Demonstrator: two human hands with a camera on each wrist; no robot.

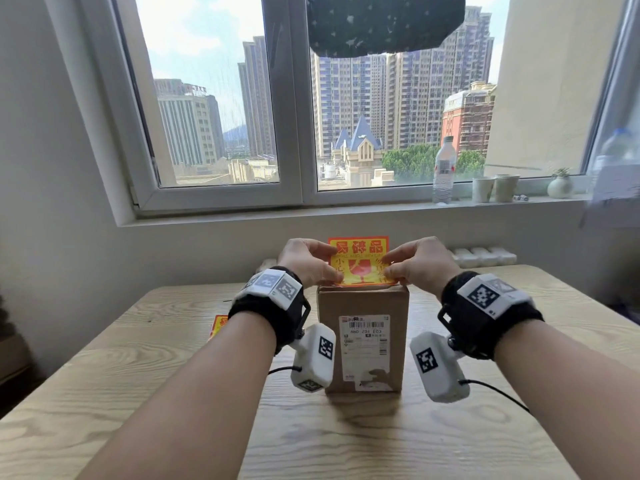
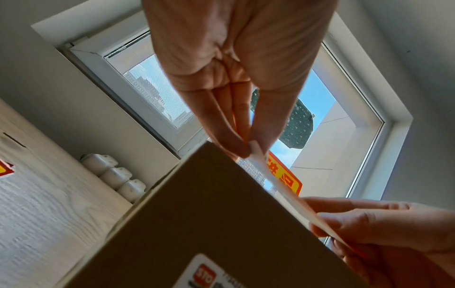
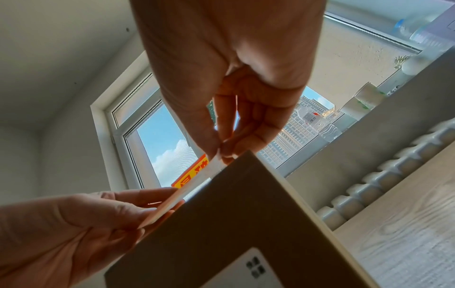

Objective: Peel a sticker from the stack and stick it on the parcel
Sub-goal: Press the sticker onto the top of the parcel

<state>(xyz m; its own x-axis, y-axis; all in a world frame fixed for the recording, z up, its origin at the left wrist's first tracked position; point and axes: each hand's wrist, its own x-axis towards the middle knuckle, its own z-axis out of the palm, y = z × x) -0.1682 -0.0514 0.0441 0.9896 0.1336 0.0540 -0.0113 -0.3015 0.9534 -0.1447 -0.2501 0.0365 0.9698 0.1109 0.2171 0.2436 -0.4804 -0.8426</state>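
A brown cardboard parcel (image 1: pixel 363 306) stands upright on the wooden table (image 1: pixel 138 393), its white shipping label facing me. Just above its top edge both hands hold a yellow and red fragile sticker (image 1: pixel 360 259) upright. My left hand (image 1: pixel 313 265) pinches the sticker's left edge and my right hand (image 1: pixel 412 263) pinches its right edge. In the left wrist view the left hand (image 2: pixel 242 146) pinches the sticker (image 2: pixel 285 175) above the parcel (image 2: pixel 221 224). The right wrist view shows the right hand (image 3: pixel 225 150) pinching the sticker (image 3: pixel 194 173) beside the parcel (image 3: pixel 234 224) corner. The sticker stack (image 1: pixel 217 325) lies left, partly behind my left wrist.
On the window sill stand a water bottle (image 1: pixel 444 169), two paper cups (image 1: pixel 495 188) and a small white vase (image 1: pixel 559 185). A white ribbed radiator (image 1: pixel 483 256) runs behind the table's far right edge. The wall and window are close behind the parcel.
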